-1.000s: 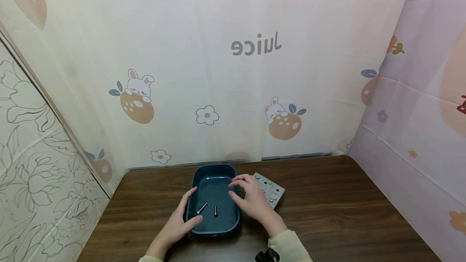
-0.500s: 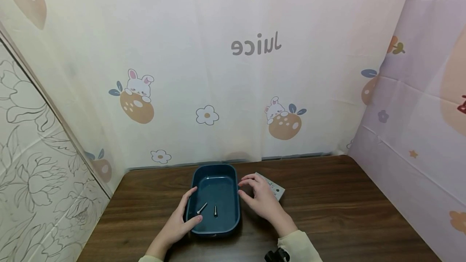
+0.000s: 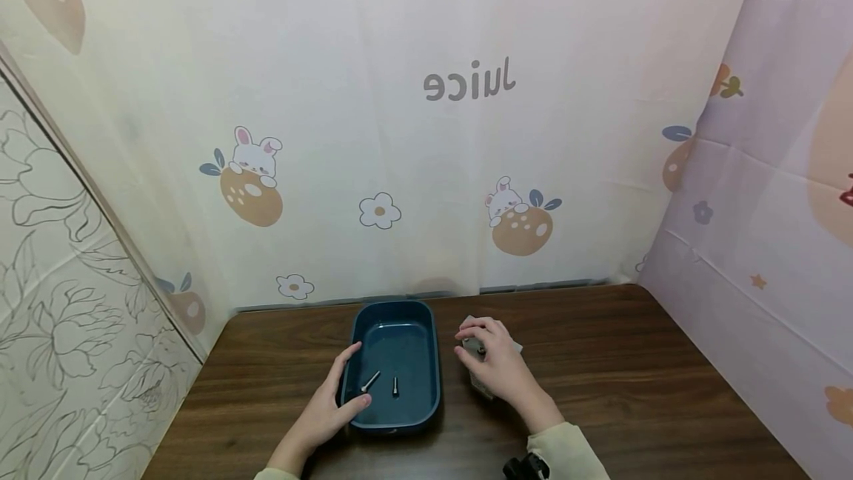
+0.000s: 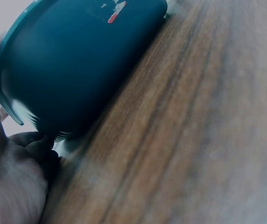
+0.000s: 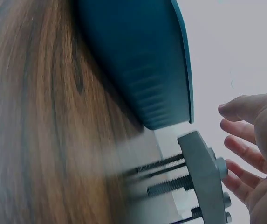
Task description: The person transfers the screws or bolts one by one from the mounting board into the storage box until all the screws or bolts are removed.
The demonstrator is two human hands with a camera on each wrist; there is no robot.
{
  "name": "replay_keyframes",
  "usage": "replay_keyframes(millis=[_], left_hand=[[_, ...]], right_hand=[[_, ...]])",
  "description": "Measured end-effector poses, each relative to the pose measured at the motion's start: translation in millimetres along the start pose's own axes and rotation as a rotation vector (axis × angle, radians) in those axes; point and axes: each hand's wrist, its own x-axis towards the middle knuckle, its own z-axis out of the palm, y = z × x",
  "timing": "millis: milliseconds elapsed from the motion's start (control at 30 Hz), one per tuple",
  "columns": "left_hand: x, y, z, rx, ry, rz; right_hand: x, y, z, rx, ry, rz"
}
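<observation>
A dark teal plastic tray [image 3: 400,347] sits on the table with two small metal bolts [image 3: 371,381] lying apart inside it. My left hand [image 3: 326,407] grips its left side, thumb over the rim and fingers along the outer wall; the left wrist view shows the fingers [image 4: 30,144] against the tray's ribbed end. My right hand [image 3: 500,361] hovers over a grey metal plate [image 5: 203,172] and partly hides it from the head view. Several threaded bolts [image 5: 170,185] stick out beneath that plate, their heads on top. The right fingers are loosely bent and hold nothing.
The brown wooden table [image 3: 620,384] carries the tray and, right of it, the plate. A pale printed curtain [image 3: 426,243] hangs behind the table's back edge. A black wrist device [image 3: 526,467] shows at the right sleeve.
My right hand has moved rightward, from above the tray's right rim to above the metal plate, covering more of it. The left hand, tray and two bolts have stayed put.
</observation>
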Motion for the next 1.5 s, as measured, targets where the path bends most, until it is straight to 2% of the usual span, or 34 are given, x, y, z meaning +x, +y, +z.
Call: replay_keyframes(millis=[333,667,900,1267,1500], left_hand=[[-1.3,0.2,-0.5,0.007,0.004,0.003],[-2.0,-2.0,0.9,0.016,0.005,0.018],[-2.0,-1.8,1.0,0.01,0.006,0.007],[-2.0,0.3,1.1,-0.006,0.0,-0.016],[-1.2,0.0,0.2,-0.002,0.009,-0.013]], right_hand=[[-7,13,-9,-0.028,0.016,0.043],[-8,30,-22,-0.028,0.057,0.0],[-9,41,-24,-0.031,0.024,0.043],[-13,46,-22,-0.007,-0.033,0.141],[-13,47,-21,-0.011,-0.019,0.138]])
